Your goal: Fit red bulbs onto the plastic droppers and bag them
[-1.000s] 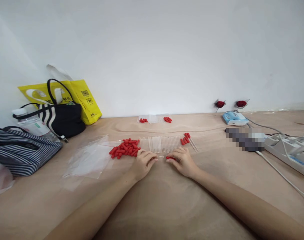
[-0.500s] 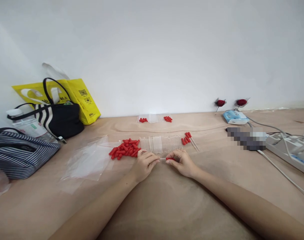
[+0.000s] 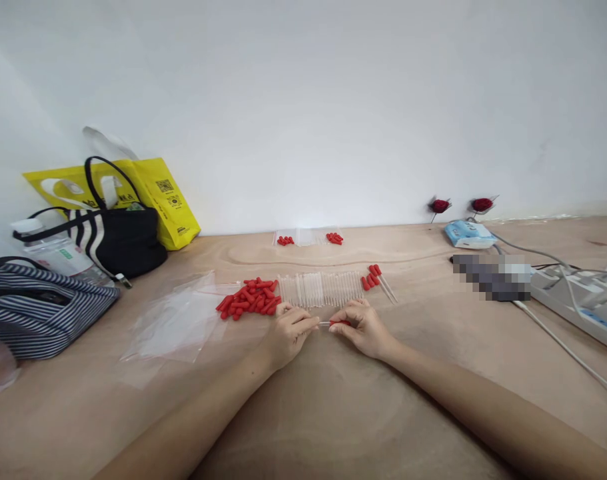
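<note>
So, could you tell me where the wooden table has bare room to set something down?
Bare wood lies nearest the camera between the forearms, and beyond the row of clear glass tubes. It is crowded beside the red rubber caps, clear plastic bags and white power strip.

Both hands [image 3: 328, 328] have closed the gap between them.

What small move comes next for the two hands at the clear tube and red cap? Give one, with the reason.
Probably push the small red rubber cap fully onto the thin clear glass tube. The left hand pinches the tube, the right hand pinches the cap, and both parts meet end to end between the fingertips, above the wooden table.
</note>
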A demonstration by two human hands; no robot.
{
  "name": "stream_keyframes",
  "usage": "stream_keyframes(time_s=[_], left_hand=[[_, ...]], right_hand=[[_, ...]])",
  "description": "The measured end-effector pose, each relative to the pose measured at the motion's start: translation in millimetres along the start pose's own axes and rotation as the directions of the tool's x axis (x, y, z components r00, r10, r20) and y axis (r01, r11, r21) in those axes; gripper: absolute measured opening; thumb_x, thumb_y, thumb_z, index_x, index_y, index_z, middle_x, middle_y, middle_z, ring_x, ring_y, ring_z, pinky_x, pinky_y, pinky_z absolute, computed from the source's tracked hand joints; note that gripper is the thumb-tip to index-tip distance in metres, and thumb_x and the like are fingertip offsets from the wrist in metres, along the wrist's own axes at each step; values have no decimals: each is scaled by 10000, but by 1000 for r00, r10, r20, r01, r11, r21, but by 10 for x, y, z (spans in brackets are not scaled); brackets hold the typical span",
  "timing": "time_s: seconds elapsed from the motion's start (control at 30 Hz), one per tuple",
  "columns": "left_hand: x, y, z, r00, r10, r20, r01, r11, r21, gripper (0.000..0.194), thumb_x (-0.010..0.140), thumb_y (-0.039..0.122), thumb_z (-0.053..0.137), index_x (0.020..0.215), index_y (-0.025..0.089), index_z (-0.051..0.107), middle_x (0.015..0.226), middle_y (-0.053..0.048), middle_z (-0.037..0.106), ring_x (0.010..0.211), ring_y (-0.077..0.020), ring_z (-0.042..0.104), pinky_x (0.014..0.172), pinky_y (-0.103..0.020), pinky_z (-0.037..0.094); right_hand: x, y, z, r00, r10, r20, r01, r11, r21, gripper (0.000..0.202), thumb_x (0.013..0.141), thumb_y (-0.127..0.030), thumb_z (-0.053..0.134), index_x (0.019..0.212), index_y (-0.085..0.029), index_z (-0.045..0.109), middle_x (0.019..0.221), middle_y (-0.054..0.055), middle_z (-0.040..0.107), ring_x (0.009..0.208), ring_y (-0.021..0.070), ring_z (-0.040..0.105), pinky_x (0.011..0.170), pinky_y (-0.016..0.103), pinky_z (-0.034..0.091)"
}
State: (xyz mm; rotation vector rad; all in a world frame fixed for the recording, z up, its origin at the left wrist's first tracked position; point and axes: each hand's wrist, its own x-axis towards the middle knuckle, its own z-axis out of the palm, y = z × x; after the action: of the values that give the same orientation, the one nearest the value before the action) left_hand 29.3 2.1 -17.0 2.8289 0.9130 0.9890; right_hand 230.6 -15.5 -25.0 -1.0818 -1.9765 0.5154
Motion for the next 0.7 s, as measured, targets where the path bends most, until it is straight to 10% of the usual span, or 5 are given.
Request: stream_keyframes(time_s=[0.7], left_hand=[[-13, 54, 23, 994, 46, -98, -44, 999, 24, 162, 858, 208, 460, 831, 198, 619, 647, 18, 616, 584, -93, 535, 750, -330, 281]], right_hand=[[2, -63, 58, 991, -127, 39, 131, 980, -150, 93, 799, -261, 536, 752, -189, 572, 683, -11, 621, 672, 124, 521, 752, 322, 301]])
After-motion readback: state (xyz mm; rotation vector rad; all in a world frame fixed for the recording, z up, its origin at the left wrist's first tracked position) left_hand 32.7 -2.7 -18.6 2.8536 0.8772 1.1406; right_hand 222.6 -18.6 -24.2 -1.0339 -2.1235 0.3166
